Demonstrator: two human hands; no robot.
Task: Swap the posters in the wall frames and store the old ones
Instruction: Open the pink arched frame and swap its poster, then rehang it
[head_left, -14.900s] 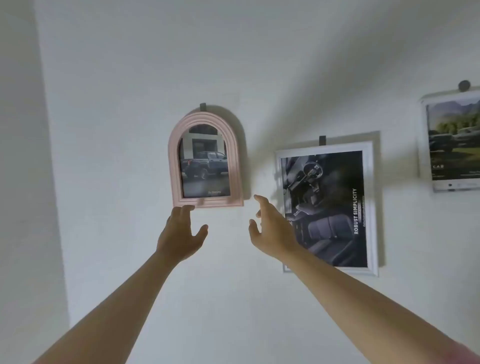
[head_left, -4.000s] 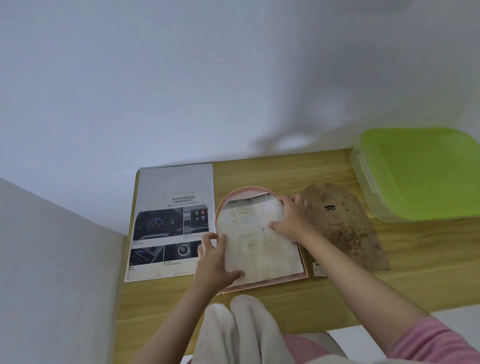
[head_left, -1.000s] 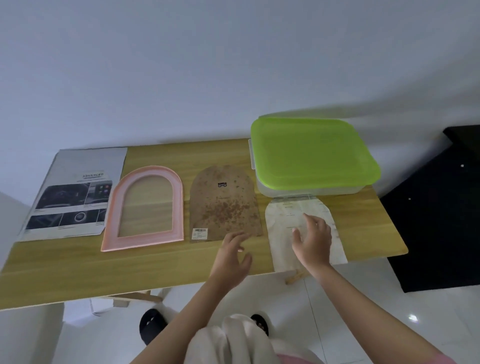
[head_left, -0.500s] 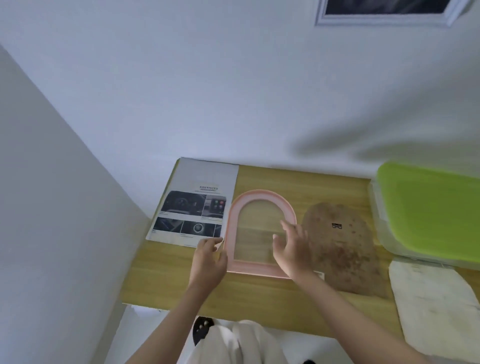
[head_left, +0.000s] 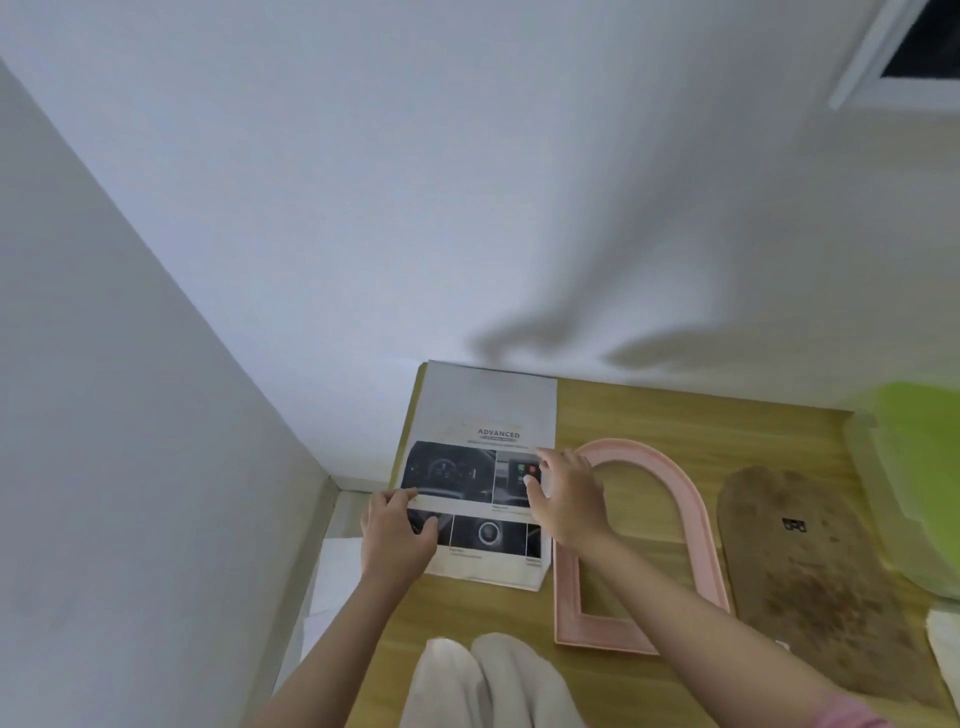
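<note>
A printed car poster headed "ADVANCED" (head_left: 485, 415) lies flat at the left end of the wooden table (head_left: 675, 421). My left hand (head_left: 397, 540) pinches the poster's left edge between thumb and fingers. My right hand (head_left: 566, 493) rests with straight fingers on its right edge. The pink arched frame (head_left: 670, 499) lies beside the poster, with bare table showing through it. Right of it lies the brown arched backing board (head_left: 795, 561). The old poster's pale corner (head_left: 945, 639) shows at the right edge.
A green-lidded plastic box (head_left: 919, 467) stands blurred at the far right of the table. White walls close in at the back and left, and a corner of a white wall frame (head_left: 893, 57) hangs top right. White cloth (head_left: 488, 680) covers my lap.
Both hands have moved left from the pink frame onto the "ADVANCED" poster; my left hand has taken hold of its edge. The view has swung left.
</note>
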